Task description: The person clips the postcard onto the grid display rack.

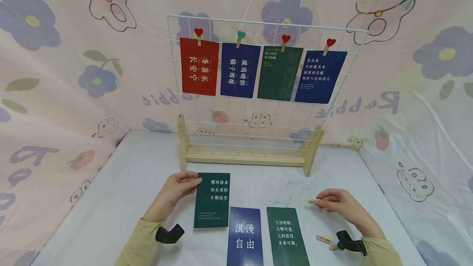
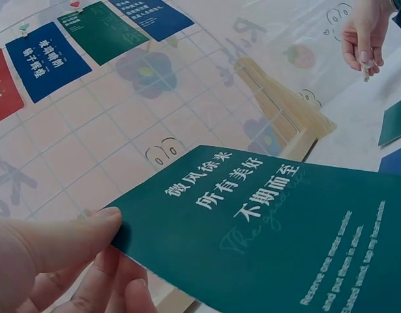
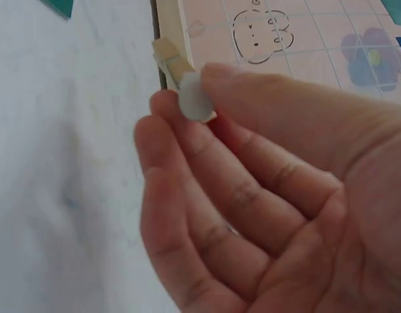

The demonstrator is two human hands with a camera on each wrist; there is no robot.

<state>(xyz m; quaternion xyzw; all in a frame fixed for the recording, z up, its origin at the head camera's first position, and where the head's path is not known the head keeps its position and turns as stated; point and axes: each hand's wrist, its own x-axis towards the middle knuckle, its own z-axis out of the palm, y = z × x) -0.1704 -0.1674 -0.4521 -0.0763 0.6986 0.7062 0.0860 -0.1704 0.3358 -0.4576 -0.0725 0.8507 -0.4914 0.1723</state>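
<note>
Held card (image 1: 212, 208): reading 微风徐来 所有美好 不期而至
Left hand (image 1: 171, 192): pinching that card's corner
Right hand (image 1: 343, 205): pinching clip (image 1: 312, 201)
Blue card (image 1: 245, 235): lying nearby, reading 浪漫 自由

White lettering (image 1: 219, 190) marks a dark green card (image 1: 211, 208), a blue card (image 1: 245, 236) and a red card (image 1: 199, 67); a tan clip (image 1: 312, 201) and white grid (image 1: 267, 23) accompany pink cloth (image 1: 148, 60) patterned with purple flowers (image 1: 287, 11).

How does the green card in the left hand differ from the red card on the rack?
The left hand pinches the green card, while a heart-topped clip fastens the red card to the rack. The green card's lettering runs across; the red card's runs downward. Both are rectangular with pale lettering.
</note>
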